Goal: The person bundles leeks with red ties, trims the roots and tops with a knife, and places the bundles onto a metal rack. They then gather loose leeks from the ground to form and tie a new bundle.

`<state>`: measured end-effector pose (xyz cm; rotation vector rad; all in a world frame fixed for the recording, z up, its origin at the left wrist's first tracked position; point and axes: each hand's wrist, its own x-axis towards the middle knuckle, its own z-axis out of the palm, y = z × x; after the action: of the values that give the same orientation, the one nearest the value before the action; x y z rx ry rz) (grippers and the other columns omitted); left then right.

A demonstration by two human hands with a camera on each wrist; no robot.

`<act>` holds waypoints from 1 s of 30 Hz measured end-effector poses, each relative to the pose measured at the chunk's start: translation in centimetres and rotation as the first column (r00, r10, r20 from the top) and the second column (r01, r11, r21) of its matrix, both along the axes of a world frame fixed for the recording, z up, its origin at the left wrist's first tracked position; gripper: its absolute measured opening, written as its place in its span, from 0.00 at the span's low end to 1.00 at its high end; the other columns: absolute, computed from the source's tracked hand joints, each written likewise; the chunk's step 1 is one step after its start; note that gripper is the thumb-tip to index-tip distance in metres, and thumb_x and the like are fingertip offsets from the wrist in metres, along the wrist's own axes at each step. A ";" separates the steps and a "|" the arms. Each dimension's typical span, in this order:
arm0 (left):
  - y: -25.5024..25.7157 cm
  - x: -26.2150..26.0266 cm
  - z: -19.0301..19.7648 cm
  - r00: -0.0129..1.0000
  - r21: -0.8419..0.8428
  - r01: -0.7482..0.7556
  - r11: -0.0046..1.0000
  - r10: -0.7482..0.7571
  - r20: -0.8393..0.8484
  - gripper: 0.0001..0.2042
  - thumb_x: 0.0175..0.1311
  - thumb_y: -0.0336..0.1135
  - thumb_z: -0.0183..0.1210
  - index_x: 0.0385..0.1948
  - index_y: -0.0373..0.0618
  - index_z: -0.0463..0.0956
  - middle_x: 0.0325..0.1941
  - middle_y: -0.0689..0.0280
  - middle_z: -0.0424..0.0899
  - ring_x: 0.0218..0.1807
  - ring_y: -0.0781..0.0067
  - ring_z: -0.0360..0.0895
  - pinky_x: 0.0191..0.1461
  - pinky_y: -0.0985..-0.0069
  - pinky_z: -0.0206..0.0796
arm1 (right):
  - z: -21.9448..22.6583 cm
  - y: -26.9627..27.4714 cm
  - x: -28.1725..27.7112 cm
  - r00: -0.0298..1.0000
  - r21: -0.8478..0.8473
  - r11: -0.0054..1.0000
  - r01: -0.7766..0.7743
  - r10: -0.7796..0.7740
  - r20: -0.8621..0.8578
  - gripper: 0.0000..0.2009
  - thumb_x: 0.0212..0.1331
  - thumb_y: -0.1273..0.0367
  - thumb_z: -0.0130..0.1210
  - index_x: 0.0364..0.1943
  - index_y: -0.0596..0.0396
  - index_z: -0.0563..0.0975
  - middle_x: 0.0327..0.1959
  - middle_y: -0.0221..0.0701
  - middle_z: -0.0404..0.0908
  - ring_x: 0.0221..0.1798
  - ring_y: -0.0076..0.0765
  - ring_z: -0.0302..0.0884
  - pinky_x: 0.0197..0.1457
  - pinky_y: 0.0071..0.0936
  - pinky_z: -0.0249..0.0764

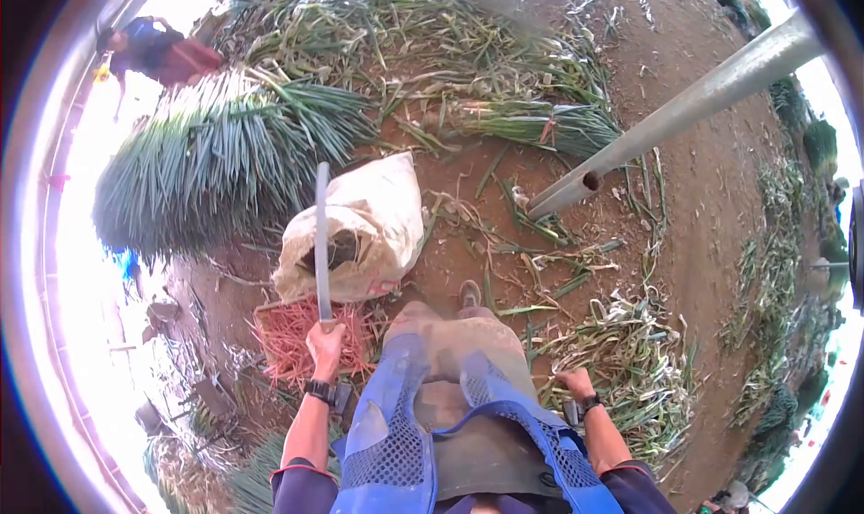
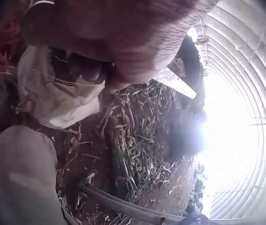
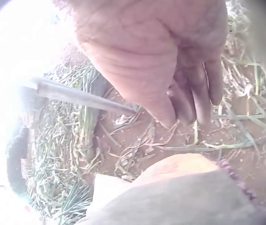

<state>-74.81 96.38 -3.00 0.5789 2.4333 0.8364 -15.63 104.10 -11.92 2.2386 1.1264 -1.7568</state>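
My left hand (image 1: 325,347) grips the handle of a long, narrow-bladed knife (image 1: 321,235), its blade pointing forward past the left side of a white woven sack (image 1: 385,210). In the left wrist view the fingers curl inward, and part of the pale blade (image 2: 182,86) shows beyond the hand. Beneath the left hand lies a pile of red strips (image 1: 281,336). My right hand (image 1: 574,383) hangs beside the right knee with loosely bent fingers, holding nothing. Loose green leaf trimmings (image 1: 634,356) lie on the ground near it.
A large stack of green onions (image 1: 216,158) stands at the left front, with a person (image 1: 157,50) behind it. A tied bundle of green onions (image 1: 540,125) lies ahead. One metal pole (image 1: 693,100) slants in from the right. Leaf litter (image 1: 432,28) covers much of the dirt floor.
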 end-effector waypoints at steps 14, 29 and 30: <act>29.9 -4.4 1.3 0.863 0.104 0.045 0.994 -0.091 0.497 0.08 0.54 0.26 0.65 0.35 0.36 0.78 0.20 0.68 0.78 0.16 0.80 0.72 0.19 0.81 0.64 | 0.8 32.8 -23.0 0.945 0.224 0.956 -0.188 0.238 -0.224 0.18 0.50 0.60 0.61 0.38 0.61 0.84 0.32 0.43 0.86 0.35 0.38 0.83 0.42 0.33 0.76; 64.5 -13.0 -8.5 0.767 -0.287 0.309 0.907 -0.059 0.638 0.09 0.53 0.25 0.64 0.35 0.37 0.75 0.23 0.66 0.78 0.19 0.77 0.76 0.22 0.78 0.68 | -9.9 59.3 -28.1 0.956 -0.011 0.970 0.243 -0.242 -0.165 0.16 0.57 0.66 0.59 0.45 0.65 0.81 0.35 0.35 0.85 0.33 0.29 0.82 0.38 0.27 0.76; 66.6 -12.5 -9.5 0.756 -0.296 0.338 0.893 -0.071 0.650 0.09 0.53 0.25 0.64 0.35 0.37 0.75 0.23 0.66 0.78 0.19 0.77 0.76 0.22 0.78 0.68 | -10.6 60.6 -27.6 0.951 -0.022 0.963 0.270 -0.270 -0.147 0.16 0.57 0.66 0.59 0.45 0.65 0.81 0.35 0.35 0.85 0.33 0.29 0.82 0.38 0.27 0.76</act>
<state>-87.31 162.97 -12.53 0.3301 1.7922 0.3308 -43.24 164.71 -22.53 2.3917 0.8719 -2.0561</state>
